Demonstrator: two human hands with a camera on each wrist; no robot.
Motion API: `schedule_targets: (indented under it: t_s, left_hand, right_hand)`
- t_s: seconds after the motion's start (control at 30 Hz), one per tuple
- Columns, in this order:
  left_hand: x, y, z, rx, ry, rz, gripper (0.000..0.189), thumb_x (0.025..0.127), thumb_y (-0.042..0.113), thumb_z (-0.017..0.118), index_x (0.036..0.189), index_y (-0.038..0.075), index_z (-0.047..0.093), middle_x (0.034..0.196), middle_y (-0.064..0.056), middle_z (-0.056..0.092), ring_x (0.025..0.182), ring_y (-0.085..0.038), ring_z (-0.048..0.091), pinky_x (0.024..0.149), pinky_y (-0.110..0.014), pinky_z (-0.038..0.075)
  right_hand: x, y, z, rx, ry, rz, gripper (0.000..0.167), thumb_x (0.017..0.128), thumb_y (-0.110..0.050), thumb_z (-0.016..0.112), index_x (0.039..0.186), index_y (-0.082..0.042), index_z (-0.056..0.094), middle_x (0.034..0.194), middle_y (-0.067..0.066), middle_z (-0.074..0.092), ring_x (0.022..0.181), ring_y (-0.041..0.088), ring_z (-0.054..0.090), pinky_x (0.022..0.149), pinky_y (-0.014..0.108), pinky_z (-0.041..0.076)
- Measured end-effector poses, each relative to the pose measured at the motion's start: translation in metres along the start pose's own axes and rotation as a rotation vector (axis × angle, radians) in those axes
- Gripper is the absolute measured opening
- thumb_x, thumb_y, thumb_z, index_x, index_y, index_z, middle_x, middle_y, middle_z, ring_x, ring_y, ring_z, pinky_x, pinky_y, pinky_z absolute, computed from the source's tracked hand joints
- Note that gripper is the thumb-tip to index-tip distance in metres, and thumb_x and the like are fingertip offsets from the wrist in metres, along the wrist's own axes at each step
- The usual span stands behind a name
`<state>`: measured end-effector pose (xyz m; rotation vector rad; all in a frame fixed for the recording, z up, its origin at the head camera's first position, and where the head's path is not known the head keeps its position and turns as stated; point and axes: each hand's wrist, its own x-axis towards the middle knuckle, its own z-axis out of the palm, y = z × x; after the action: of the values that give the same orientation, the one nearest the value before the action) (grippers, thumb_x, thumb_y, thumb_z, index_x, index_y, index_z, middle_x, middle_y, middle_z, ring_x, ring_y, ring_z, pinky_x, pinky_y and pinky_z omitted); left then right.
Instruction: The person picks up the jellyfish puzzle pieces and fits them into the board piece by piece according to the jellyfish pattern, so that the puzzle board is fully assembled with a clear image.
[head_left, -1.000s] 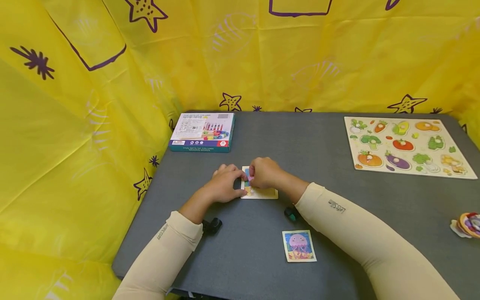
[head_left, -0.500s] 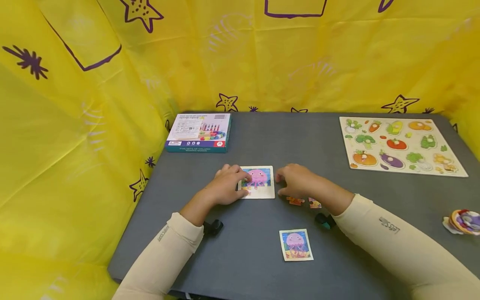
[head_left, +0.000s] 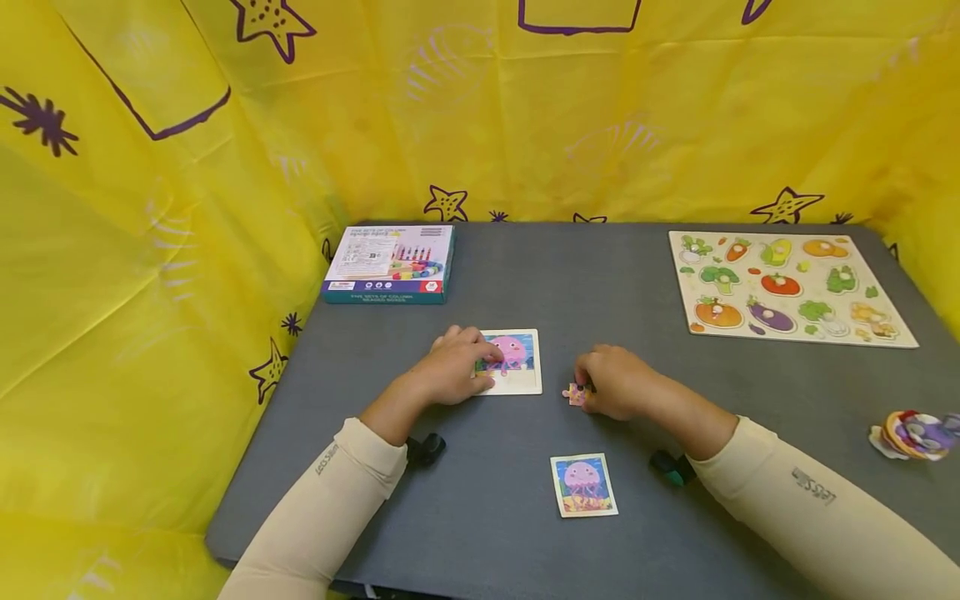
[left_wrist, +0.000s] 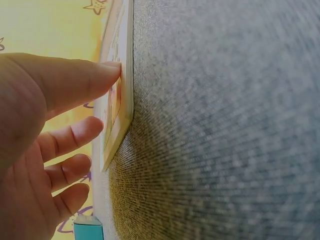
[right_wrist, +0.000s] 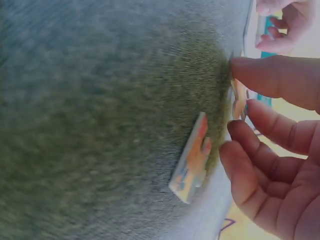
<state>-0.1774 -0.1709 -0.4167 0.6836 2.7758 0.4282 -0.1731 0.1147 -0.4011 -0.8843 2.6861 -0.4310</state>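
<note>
A jigsaw board with a pink jellyfish picture lies on the table; its lower part shows bare pale wood. My left hand rests on the board's left side, the thumb touching its face near the edge and the other fingers spread. To the right of the board, my right hand pinches an orange and pink puzzle piece between thumb and forefinger, low at the table. Another loose puzzle piece lies close by in the right wrist view; in the head view the right hand covers it.
A jellyfish picture card lies nearer the table's front edge. A boxed bead set stands at the back left. At the back right is a vegetable peg board, with a small colourful toy at the far right.
My right hand has left the board and moved right to the loose pieces, where it now pinches one. The left hand stays on the board. The whole head view has shifted slightly.
</note>
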Motion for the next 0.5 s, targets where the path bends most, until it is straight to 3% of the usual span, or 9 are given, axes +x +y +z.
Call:
schedule_targets:
  t_s: [0.27, 0.5]
  left_hand:
    - [-0.001, -0.002, 0.001, 0.004, -0.002, 0.011, 0.038, 0.092, 0.029, 0.075, 0.129, 0.022, 0.069, 0.122, -0.003, 0.064, 0.108, -0.024, 0.05, 0.095, -0.044, 0.04]
    - [0.001, -0.006, 0.001, -0.018, -0.025, 0.012, 0.039, 0.093, 0.03, 0.075, 0.131, 0.024, 0.068, 0.123, -0.001, 0.063, 0.107, -0.024, 0.05, 0.094, -0.044, 0.041]
  right_hand:
    - [0.015, -0.013, -0.002, 0.059, 0.102, -0.03, 0.005, 0.079, -0.01, 0.075, 0.082, -0.01, 0.07, 0.071, -0.001, 0.056, 0.069, 0.017, 0.049, 0.064, 0.033, 0.04]
    - [0.043, -0.038, 0.005, 0.027, 0.087, -0.126, 0.015, 0.085, -0.017, 0.078, 0.097, -0.009, 0.075, 0.084, 0.0, 0.064, 0.08, 0.018, 0.055, 0.072, 0.038, 0.047]
